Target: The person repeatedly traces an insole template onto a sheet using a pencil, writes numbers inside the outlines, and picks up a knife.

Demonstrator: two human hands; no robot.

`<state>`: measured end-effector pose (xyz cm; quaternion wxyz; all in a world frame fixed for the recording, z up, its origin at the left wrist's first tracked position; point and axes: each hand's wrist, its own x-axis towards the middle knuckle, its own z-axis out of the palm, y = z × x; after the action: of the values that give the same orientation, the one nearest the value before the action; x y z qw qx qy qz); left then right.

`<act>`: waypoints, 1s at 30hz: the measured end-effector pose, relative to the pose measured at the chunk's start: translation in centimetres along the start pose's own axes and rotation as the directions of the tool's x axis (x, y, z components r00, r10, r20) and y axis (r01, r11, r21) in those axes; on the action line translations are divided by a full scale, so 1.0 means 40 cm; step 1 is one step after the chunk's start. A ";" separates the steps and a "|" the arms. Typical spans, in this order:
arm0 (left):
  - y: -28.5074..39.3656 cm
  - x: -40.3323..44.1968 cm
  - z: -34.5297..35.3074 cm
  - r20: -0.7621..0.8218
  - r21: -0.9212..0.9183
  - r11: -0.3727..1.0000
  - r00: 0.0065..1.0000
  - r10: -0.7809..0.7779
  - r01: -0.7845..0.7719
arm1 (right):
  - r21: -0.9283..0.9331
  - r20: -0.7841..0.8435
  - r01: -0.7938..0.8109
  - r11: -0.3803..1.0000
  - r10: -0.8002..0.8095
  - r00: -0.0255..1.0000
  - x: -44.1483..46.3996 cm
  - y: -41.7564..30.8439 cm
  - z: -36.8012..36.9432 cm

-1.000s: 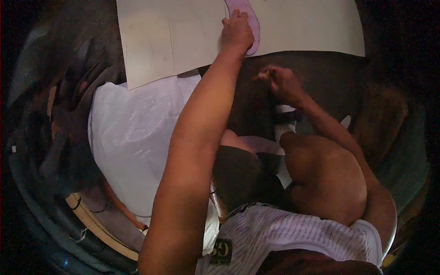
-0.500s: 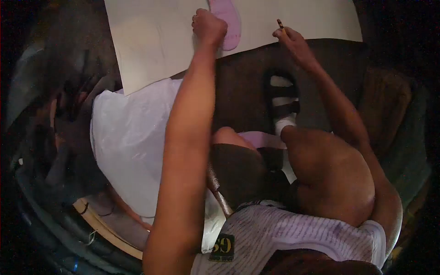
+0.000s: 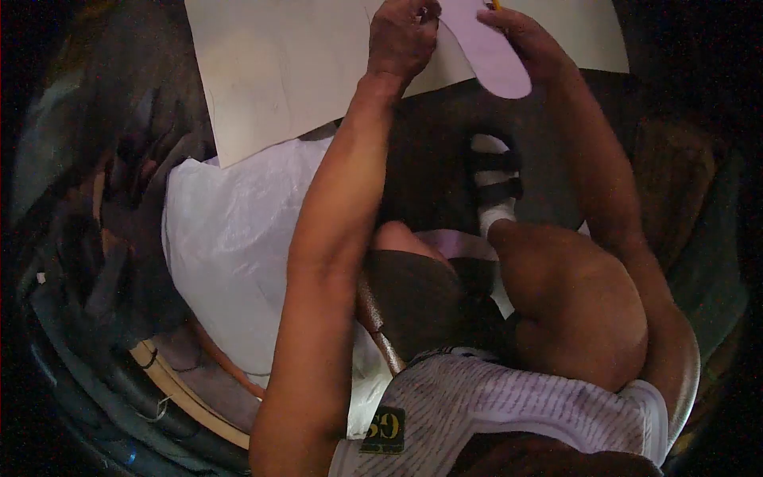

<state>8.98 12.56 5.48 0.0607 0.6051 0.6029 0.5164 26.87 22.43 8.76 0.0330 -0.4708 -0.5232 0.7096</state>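
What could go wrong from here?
1. The right hand has the yellow pencil-like tool and the pink insole shape together; the tool might slip or leave a stray mark.
2. No hand plainly presses the pale sheet, so it may shift.

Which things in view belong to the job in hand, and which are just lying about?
Seemingly part of the job:
Pale pink, flat, sole-shaped piece, left hand and right hand at its edges
Slim yellow pencil-like stick, in the right hand
Large cream flat sheet, faintly lined

Seemingly just lying about:
White plastic sheeting
Curved pale strip, material unclear
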 end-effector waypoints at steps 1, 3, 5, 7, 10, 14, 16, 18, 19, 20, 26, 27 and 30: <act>-0.011 -0.017 0.010 -0.033 0.011 0.996 0.996 0.087 -0.086 | -0.089 0.030 0.042 0.995 -0.040 0.999 0.019 0.013 -0.009; -0.023 -0.050 0.011 0.067 0.194 0.937 0.949 -0.307 0.289 | -0.207 0.057 0.112 0.972 -0.102 0.993 0.055 0.028 -0.016; -0.049 -0.095 0.010 0.120 0.246 0.914 0.925 -0.360 0.323 | -0.264 0.048 0.167 0.950 -0.160 0.986 0.087 0.041 -0.013; -0.061 -0.127 0.015 0.167 0.302 0.884 0.892 -0.419 0.358 | -0.291 0.026 0.209 0.933 -0.211 0.977 0.120 0.056 -0.005; -0.042 -0.143 0.019 0.285 0.425 0.814 0.795 -0.535 0.396 | -0.297 -0.020 0.253 0.921 -0.271 0.962 0.158 0.080 0.005; -0.035 -0.144 0.031 0.354 0.534 0.766 0.728 -0.587 0.358 | -0.005 0.039 0.642 0.767 -0.641 0.766 0.195 0.117 0.005; -0.036 -0.144 0.039 0.358 0.536 0.760 0.716 -0.599 0.368 | -0.201 -0.008 0.514 0.834 -0.526 0.850 0.183 0.083 0.020; -0.034 -0.138 0.046 0.358 0.598 0.721 0.688 -0.631 0.350 | -0.456 -0.168 0.160 0.876 -0.261 0.951 0.178 0.068 0.028; -0.035 -0.138 0.048 0.358 0.598 0.721 0.687 -0.632 0.351 | -0.470 -0.193 0.196 0.860 -0.317 0.928 0.188 0.085 0.028; -0.035 -0.137 0.050 0.367 0.613 0.711 0.674 -0.641 0.343 | -0.485 -0.218 0.231 0.843 -0.372 0.902 0.197 0.101 0.026; -0.041 -0.144 0.059 0.375 0.628 0.703 0.661 -0.650 0.334 | -0.746 -0.222 0.254 0.616 -0.589 0.777 0.268 0.179 0.019; -0.045 -0.145 0.061 0.377 0.621 0.707 0.662 -0.648 0.339 | -0.746 -0.219 0.259 0.614 -0.593 0.775 0.274 0.184 0.016; -0.036 -0.132 0.058 0.380 0.622 0.694 0.634 -0.673 0.364 | -0.688 -0.214 0.240 0.685 -0.507 0.835 0.257 0.168 0.021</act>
<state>10.99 10.04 0.51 0.2386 0.5185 0.8159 0.0924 23.60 24.35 -2.94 0.1218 -0.4646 -0.8002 0.3593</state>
